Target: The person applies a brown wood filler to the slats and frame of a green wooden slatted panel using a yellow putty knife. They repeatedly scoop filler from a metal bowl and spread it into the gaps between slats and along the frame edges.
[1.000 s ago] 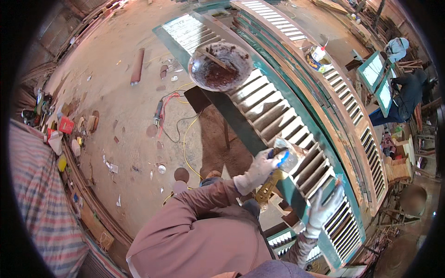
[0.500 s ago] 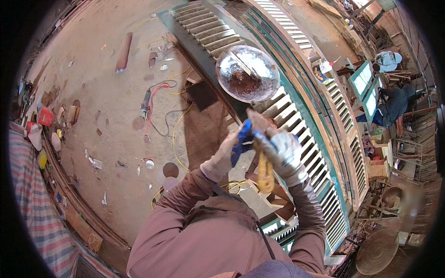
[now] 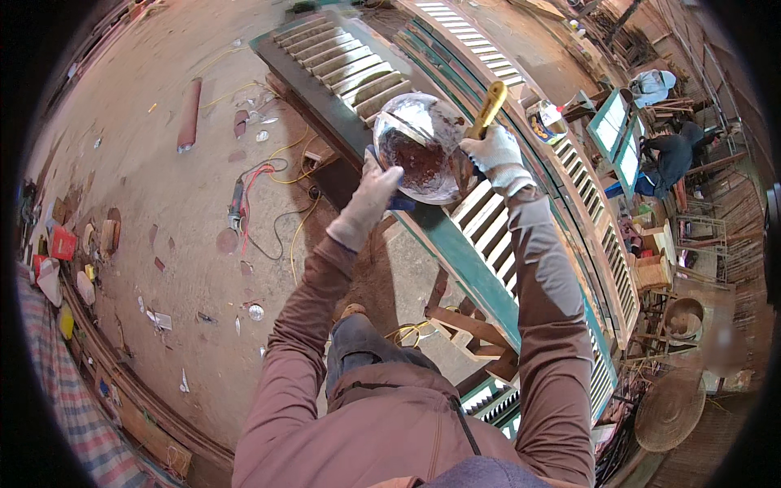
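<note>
Over green shutter — bowl, apparently paste-smeared, in left hand.

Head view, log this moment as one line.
left hand: at left side of bowl; right hand: holding yellow-handled tool; bowl: brown paste inside, over louvered shutter

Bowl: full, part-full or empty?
Part-full. Dark reddish-brown material covers part of the bowl's inside; pale wall shows bare above it.

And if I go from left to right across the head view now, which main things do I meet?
Red container, long reddish roll, power tool, gloved left hand, round bowl, gloved right hand, small tub, co-worker in dark clothes.
</note>
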The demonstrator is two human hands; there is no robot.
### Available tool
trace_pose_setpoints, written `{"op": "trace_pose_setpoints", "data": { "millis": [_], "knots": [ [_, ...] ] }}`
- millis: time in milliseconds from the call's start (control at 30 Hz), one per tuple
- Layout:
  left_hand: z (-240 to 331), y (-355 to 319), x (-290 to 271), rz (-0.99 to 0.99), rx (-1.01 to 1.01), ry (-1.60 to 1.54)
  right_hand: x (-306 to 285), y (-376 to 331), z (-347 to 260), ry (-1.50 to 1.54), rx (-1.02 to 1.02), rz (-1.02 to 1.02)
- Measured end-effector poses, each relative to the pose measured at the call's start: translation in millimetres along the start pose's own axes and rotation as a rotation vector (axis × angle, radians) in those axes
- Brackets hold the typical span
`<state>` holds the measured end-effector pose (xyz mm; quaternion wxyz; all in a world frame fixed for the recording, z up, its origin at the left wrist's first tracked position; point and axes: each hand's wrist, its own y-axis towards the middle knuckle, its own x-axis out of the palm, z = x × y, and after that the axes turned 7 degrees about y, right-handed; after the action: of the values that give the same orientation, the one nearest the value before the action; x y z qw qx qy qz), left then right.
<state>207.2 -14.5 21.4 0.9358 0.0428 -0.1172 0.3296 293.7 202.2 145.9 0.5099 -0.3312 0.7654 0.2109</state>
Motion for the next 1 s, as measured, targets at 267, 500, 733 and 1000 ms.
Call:
{"op": "trace_pose_setpoints", "data": {
  "millis": [267, 500, 733, 1000],
  "knots": [
    [-13.0, -25.3, 64.7, 0.327, 0.054, 0.484, 25.2, -0.5, -13.6, 0.041, 0.030, -0.034],
    [-22.8, -24.8, 69.0, 0.379, 0.096, 0.664, 40.5, -25.3, -10.5, 0.022, -0.101, -0.072],
    [-20.6, -20.8, 69.1, 0.378, 0.054, 0.578, 12.2, -33.6, -8.1, 0.103, -0.239, -0.165],
    [-46.4, 0.3, 60.7, 0.273, 0.028, 0.196, 4.7, -19.8, 35.1, 1.055, -0.131, -0.256]
  ]
}}
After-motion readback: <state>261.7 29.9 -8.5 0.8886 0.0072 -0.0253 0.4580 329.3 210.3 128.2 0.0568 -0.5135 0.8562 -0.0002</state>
